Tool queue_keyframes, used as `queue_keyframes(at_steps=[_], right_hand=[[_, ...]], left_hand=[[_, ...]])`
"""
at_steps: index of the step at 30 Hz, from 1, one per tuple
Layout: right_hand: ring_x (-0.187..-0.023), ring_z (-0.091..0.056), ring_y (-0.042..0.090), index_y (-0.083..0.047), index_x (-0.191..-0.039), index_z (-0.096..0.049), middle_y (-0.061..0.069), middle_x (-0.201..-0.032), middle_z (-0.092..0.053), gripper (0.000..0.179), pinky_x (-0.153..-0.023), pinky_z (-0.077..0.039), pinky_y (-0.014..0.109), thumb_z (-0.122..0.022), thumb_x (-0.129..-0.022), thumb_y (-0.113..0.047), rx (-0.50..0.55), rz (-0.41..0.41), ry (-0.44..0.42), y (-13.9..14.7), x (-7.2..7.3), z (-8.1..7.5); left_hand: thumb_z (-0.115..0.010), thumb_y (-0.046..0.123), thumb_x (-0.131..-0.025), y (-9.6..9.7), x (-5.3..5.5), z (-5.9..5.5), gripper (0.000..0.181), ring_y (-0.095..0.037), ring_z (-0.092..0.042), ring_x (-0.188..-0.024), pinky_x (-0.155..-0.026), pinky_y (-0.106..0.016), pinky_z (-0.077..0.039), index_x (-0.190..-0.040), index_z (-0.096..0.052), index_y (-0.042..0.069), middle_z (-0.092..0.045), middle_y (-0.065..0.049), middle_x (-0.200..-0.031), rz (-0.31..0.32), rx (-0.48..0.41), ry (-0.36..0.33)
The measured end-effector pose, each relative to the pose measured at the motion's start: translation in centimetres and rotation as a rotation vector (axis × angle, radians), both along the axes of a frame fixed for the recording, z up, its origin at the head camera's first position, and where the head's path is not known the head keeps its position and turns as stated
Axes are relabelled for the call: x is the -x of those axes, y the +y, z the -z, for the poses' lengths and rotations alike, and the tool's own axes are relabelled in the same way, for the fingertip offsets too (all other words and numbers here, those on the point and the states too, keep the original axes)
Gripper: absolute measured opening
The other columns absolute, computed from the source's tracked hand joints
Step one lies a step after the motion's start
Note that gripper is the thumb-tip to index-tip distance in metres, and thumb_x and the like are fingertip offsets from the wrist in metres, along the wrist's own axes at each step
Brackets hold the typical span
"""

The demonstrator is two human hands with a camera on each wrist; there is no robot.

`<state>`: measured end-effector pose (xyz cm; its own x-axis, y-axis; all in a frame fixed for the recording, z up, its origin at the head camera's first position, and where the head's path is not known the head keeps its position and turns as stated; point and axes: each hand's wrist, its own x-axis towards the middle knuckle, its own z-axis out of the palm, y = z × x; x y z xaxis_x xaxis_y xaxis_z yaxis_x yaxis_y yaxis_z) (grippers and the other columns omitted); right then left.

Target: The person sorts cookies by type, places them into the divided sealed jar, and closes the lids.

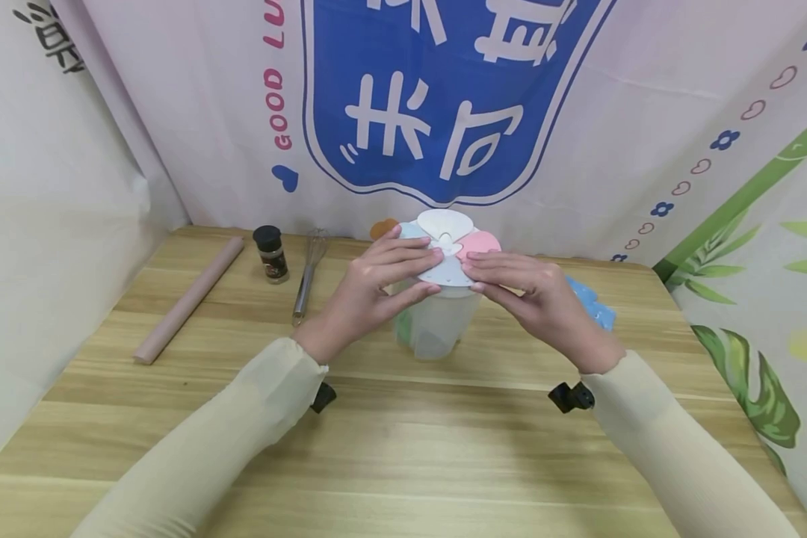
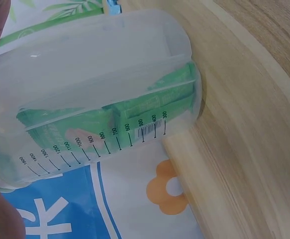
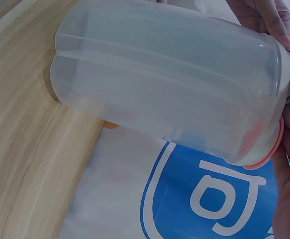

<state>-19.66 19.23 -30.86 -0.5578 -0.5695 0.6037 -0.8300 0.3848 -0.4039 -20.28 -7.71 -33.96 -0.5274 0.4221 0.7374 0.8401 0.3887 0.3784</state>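
Observation:
A clear, lobed plastic storage container (image 1: 437, 325) with measuring marks stands upright on the table. Green packets (image 2: 149, 104) show through its wall in the left wrist view. On top sits a petal-shaped lid (image 1: 446, 224) with white, pink and pale blue flaps. My left hand (image 1: 393, 273) lies with straight fingers across the lid's left side, thumb along the front edge. From the other side, my right hand (image 1: 518, 280) rests extended fingers on the pink and front petals, its thumb at the rim. The fingertips of both hands press on the lid.
A pinkish rolling pin (image 1: 190, 300), a black-capped spice jar (image 1: 271, 254) and a metal whisk (image 1: 307, 276) lie or stand to the left on the wooden table (image 1: 403, 463). Blue packets (image 1: 595, 302) sit behind my right hand. A printed curtain (image 1: 229, 90) hangs behind.

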Motion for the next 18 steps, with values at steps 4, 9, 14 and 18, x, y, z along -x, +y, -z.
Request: queue_keyframes(at_steps=[4, 9, 14, 18], right_hand=[[-0.121, -0.073, 0.017, -0.003, -0.122, -0.078, 0.014, -0.123, -0.078, 0.039, -0.119, -0.046, 0.021, -0.08, -0.085, 0.008, 0.004, 0.001, 0.008, 0.02, -0.02, -0.08], [-0.122, -0.072, 0.009, -0.003, -0.121, -0.078, 0.015, -0.122, -0.078, 0.038, -0.118, -0.047, 0.021, -0.079, -0.085, 0.009, 0.02, -0.005, 0.001, -0.01, 0.1, 0.01], [-0.122, -0.069, 0.001, -0.002, -0.12, -0.078, 0.016, -0.12, -0.079, 0.038, -0.116, -0.049, 0.021, -0.079, -0.084, 0.011, 0.05, -0.017, -0.01, -0.04, 0.23, 0.1], [-0.122, -0.068, -0.002, -0.001, -0.12, -0.078, 0.017, -0.119, -0.079, 0.038, -0.114, -0.051, 0.021, -0.077, -0.085, 0.013, 0.069, -0.023, -0.03, -0.06, 0.34, 0.15]], left_hand=[[-0.085, 0.017, -0.088, 0.02, 0.01, -0.02, 0.045, -0.028, -0.066, -0.134, -0.134, -0.04, -0.028, -0.13, -0.074, 0.006, -0.075, -0.009, -0.132, 0.002, -0.003, -0.007], [-0.086, 0.017, -0.087, 0.03, 0.01, -0.01, 0.045, -0.028, -0.066, -0.133, -0.134, -0.04, -0.028, -0.129, -0.074, 0.006, -0.075, -0.009, -0.132, 0.001, -0.008, -0.012], [-0.086, 0.017, -0.086, 0.1, 0.06, 0.05, 0.045, -0.028, -0.066, -0.133, -0.134, -0.039, -0.029, -0.128, -0.074, 0.005, -0.075, -0.01, -0.131, -0.003, -0.012, -0.01], [-0.086, 0.018, -0.087, 0.12, 0.13, 0.14, 0.046, -0.028, -0.067, -0.133, -0.134, -0.039, -0.028, -0.129, -0.074, 0.005, -0.075, -0.01, -0.132, -0.005, -0.013, -0.012]])
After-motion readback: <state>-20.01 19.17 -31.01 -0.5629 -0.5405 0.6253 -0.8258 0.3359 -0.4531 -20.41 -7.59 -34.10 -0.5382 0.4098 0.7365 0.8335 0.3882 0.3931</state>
